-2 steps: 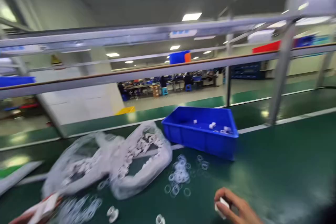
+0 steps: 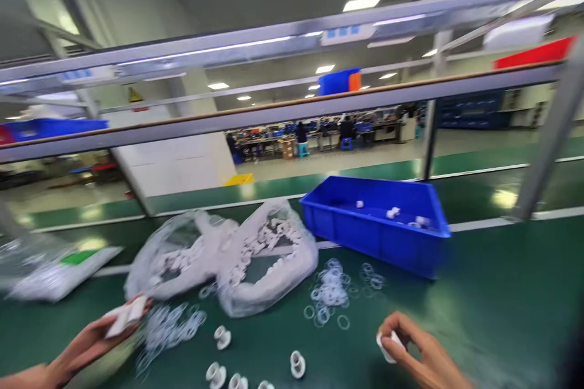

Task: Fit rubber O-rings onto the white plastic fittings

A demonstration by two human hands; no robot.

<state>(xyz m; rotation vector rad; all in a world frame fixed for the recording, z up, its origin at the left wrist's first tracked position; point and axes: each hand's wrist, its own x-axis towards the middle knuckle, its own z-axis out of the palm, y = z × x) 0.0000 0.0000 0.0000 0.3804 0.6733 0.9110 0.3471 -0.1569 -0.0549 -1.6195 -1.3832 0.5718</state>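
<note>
My right hand point(image 2: 417, 349) at the lower right pinches a small white plastic fitting point(image 2: 387, 343) just above the green table. At the lower left, my left hand point(image 2: 98, 334) grips another white plastic piece point(image 2: 125, 316). Between the hands lie loose white fittings point(image 2: 297, 363) and a spread of clear rings point(image 2: 171, 325). A second cluster of clear rings point(image 2: 329, 295) lies in front of my right hand. Behind them sits a clear plastic bag point(image 2: 255, 258) full of white fittings.
A blue bin point(image 2: 378, 237) holding a few white parts stands behind the rings. A flat plastic packet point(image 2: 55, 273) lies at the far left. Metal shelf rails point(image 2: 292, 112) cross above the table. People sit at benches far behind.
The view has shifted left and slightly down, so everything sits further right. My left hand with its white piece has come fully into view; more loose fittings show at the bottom.
</note>
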